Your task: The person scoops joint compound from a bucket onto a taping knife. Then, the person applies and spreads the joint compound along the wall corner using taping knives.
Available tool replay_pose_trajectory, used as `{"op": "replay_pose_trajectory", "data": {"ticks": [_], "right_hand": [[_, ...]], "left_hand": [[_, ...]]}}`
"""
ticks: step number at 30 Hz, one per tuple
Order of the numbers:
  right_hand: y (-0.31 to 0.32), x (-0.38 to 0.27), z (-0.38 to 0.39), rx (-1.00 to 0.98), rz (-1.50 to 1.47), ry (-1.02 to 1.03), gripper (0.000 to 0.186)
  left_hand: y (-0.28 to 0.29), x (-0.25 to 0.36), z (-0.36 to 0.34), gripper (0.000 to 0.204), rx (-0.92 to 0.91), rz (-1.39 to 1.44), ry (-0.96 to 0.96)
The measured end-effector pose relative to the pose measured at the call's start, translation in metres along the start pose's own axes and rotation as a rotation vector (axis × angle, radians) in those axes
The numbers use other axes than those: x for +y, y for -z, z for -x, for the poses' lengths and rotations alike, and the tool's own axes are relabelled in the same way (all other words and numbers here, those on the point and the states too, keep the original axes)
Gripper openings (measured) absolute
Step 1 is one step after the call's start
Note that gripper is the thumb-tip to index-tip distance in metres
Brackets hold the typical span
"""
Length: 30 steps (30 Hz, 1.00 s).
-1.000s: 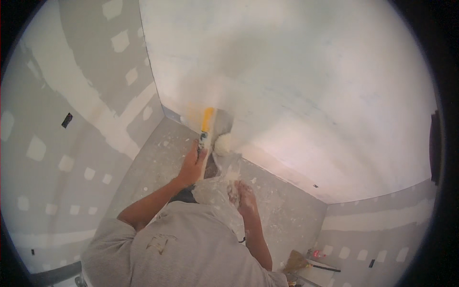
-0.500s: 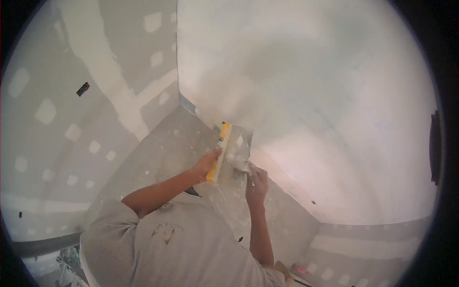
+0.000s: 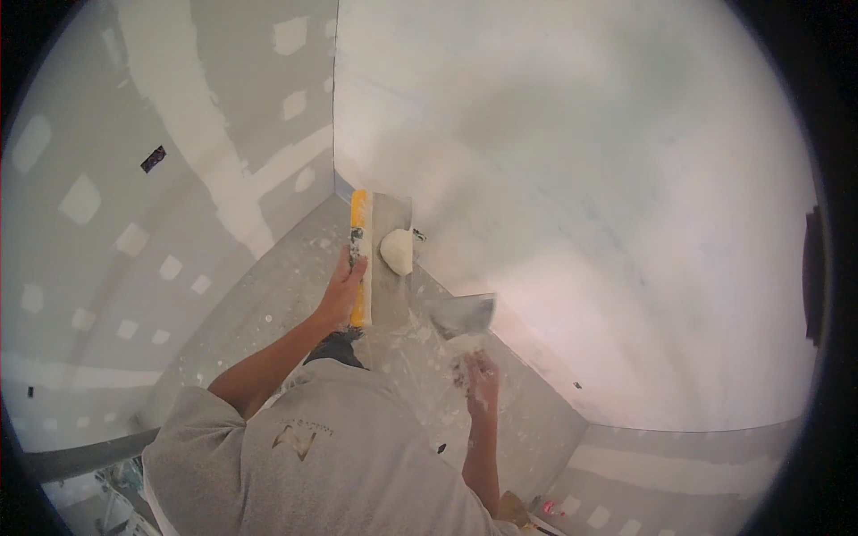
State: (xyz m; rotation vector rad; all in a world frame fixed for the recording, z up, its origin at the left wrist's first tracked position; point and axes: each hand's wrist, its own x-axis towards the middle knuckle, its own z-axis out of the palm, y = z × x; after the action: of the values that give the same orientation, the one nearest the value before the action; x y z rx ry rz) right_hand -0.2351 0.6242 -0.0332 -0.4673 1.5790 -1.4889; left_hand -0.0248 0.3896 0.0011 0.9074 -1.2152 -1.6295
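My left hand [image 3: 338, 297] is closed round the yellow and white handle of a wide drywall knife [image 3: 386, 299]. On its grey blade sits a rounded lump of off-white joint compound [image 3: 396, 251]. To the right and nearer to me, my right hand [image 3: 481, 377] grips a putty knife [image 3: 465, 314] by a handle smeared with compound. Its blurred metal blade points away from me, beside the foot of the right-hand wall and apart from the wide knife. I cannot tell whether that blade touches the wall.
The right-hand wall [image 3: 581, 179] is broadly coated whitish. Grey drywall with pale patches and seams [image 3: 223, 170] rises on the left and meets it in a corner. Underfoot, the floor [image 3: 268, 308] is spattered. A small red thing [image 3: 552, 508] lies at lower right.
Both tools were together, the putty knife at the wide blade. Now the wide knife has moved left and stands more upright, and my right hand has drawn the putty knife nearer to me, away from it.
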Motion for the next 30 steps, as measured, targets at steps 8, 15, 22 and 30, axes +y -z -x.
{"op": "replay_pose_trajectory", "data": {"ticks": [8,15,22,30], "right_hand": [[-0.123,0.007,-0.027,-0.173,-0.214,-0.216,0.024],[-0.164,-0.045,-0.052,0.006,-0.116,0.235,0.019],[-0.152,-0.032,-0.059,0.223,0.904,1.113,0.014],[-0.098,0.039,-0.077,0.185,1.139,0.810,0.045]], "left_hand": [[0.062,0.008,-0.024,0.067,-0.167,-0.454,-0.073],[0.082,-0.019,-0.016,0.068,-0.244,-0.297,0.081],[0.068,-0.001,-0.020,0.064,-0.230,0.271,0.657],[0.109,-0.023,-0.038,0.046,-0.185,0.367,0.478]]}}
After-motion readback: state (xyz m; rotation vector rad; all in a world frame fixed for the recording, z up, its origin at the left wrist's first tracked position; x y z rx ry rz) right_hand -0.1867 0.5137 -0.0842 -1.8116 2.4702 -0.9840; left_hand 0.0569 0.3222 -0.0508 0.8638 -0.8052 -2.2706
